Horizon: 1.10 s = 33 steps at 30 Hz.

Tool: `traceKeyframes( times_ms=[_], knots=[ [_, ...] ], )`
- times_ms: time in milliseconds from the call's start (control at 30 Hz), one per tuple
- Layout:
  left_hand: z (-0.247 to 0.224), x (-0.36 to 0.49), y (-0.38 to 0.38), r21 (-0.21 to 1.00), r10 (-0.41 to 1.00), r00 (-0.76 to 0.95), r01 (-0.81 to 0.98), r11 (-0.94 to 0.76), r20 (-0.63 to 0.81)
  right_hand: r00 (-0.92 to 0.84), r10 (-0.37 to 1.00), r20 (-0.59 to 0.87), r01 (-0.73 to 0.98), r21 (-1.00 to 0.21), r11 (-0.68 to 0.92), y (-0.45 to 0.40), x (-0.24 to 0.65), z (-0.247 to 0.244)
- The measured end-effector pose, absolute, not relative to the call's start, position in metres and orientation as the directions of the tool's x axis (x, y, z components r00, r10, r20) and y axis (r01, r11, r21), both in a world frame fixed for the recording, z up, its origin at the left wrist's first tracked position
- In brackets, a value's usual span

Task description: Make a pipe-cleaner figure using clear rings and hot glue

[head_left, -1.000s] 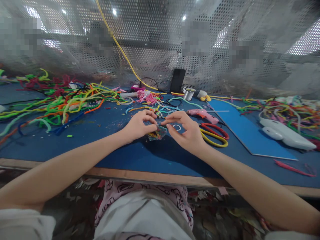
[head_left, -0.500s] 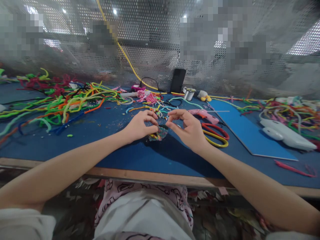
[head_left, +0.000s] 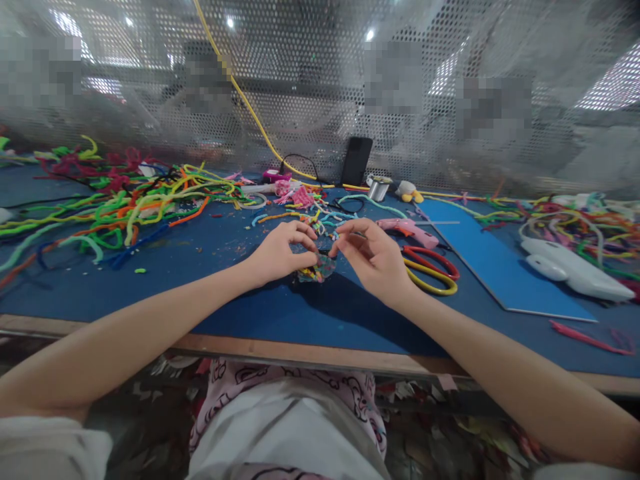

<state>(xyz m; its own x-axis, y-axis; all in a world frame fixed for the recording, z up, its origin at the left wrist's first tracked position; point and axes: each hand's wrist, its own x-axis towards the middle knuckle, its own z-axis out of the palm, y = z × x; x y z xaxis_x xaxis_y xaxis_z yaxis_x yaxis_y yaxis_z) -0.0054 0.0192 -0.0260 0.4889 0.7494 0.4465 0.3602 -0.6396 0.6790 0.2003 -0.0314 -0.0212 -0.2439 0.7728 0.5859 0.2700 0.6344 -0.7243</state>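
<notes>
Round from the table's middle, 1 magenta item (head_left: 276, 176) lies at 11 o'clock, 1 dark phone (head_left: 357, 161) stands tilted towards 1, 1 silvery spool (head_left: 379, 191) and 1 grey-and-yellow object (head_left: 409, 192) sit towards 2, and 1 blue board (head_left: 480, 257) lies towards 3.

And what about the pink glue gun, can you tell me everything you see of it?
The glue gun is pink, with an orange trigger, and looks like plastic. It lies on its side on the blue table, beyond the right hand and the scissors. A pale, thin stick pokes out of its back, over the blue board. No hand seems to hold it. Its tip is too unclear to make out, and I can't tell if it is hot.
</notes>
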Motion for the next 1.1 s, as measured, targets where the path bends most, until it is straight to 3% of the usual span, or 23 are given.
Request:
traceKeyframes(
  times_ms=[100,267,367,500,767,1100],
  knots=[
    [-0.026,-0.005,0.019,0.678,0.747,0.493,0.359,-0.641,0.446,-0.235,0.703,0.671,0.357,-0.613,0.704,-0.029,0.203,-0.021],
    [-0.027,-0.006,0.02,0.674,0.745,0.491,0.358,-0.646,0.452,-0.381,0.501,0.777,0.529,-0.262,0.807,-0.026,0.209,-0.016],
    [-0.027,-0.006,0.02,0.672,0.745,0.491,0.361,-0.646,0.452,-0.44,0.466,0.767,0.553,-0.178,0.814,-0.024,0.211,-0.015],
    [-0.025,-0.007,0.019,0.67,0.751,0.489,0.375,-0.64,0.444,-0.435,0.52,0.735,0.568,-0.224,0.792,-0.022,0.212,-0.016],
    [-0.023,-0.004,0.018,0.753,0.8,0.434,0.33,-0.569,0.414,-0.244,0.586,0.773,0.617,-0.343,0.708,-0.021,0.212,-0.014],
    [-0.026,-0.003,0.019,0.891,0.884,0.302,0.174,-0.42,0.358,-0.112,0.783,0.612,0.569,-0.606,0.555,-0.02,0.21,-0.02]
  ],
)
